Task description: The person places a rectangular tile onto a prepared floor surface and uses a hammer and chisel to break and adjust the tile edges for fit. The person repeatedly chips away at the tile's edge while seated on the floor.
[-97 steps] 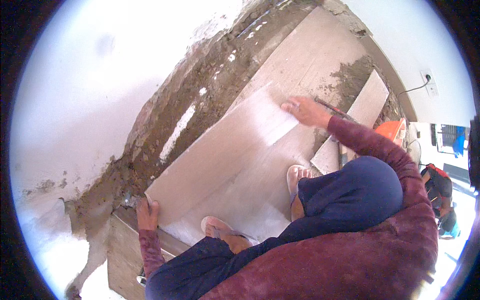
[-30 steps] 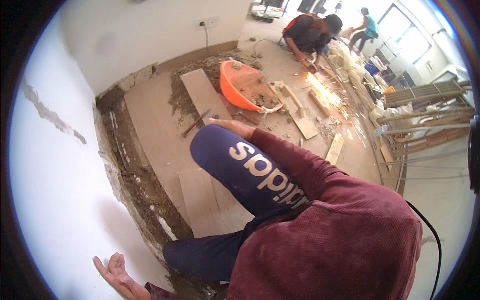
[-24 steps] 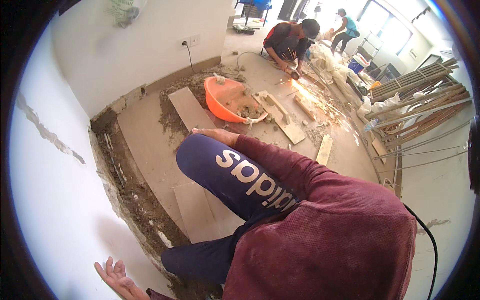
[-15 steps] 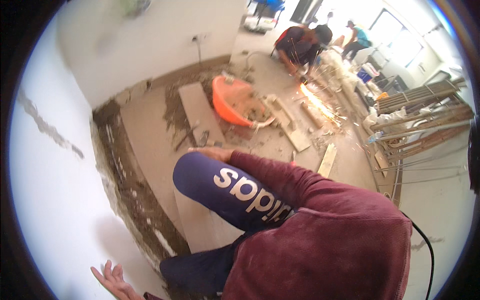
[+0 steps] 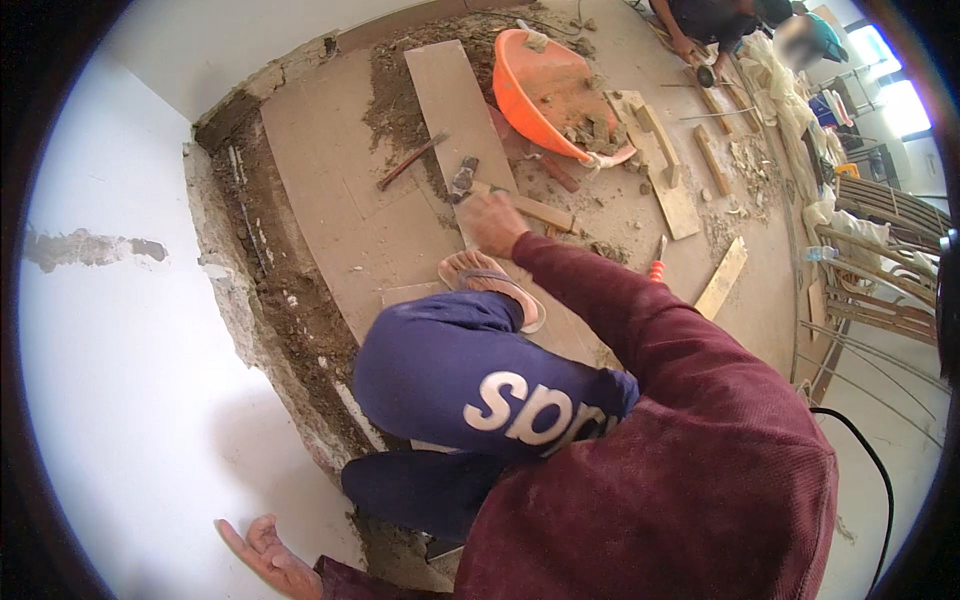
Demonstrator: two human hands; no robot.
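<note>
My right hand (image 5: 493,222) reaches down over a hammer (image 5: 463,180) with a dark head and a pale wooden handle. It covers part of the handle; its blurred fingers do not show whether they grip it. To the left of the hammer lies a thin tool with a reddish handle (image 5: 412,160), on the floor boards. At the lower left my left hand (image 5: 270,560) is by the white wall (image 5: 130,400), holding nothing, one finger stretched out and the others loosely bent.
An orange tub (image 5: 530,95) with rubble stands ahead. Wooden boards (image 5: 660,170), a red-handled tool (image 5: 657,262) and loose debris lie to its right. A dug-out trench (image 5: 270,270) follows the left wall. At the far right are stacked poles (image 5: 890,230); another person's hand (image 5: 685,48) holds a power tool.
My right hand has left my knee and moved forward to the hammer. My left hand has shifted slightly right. The sparks at the other person's tool have stopped. The view has tilted down.
</note>
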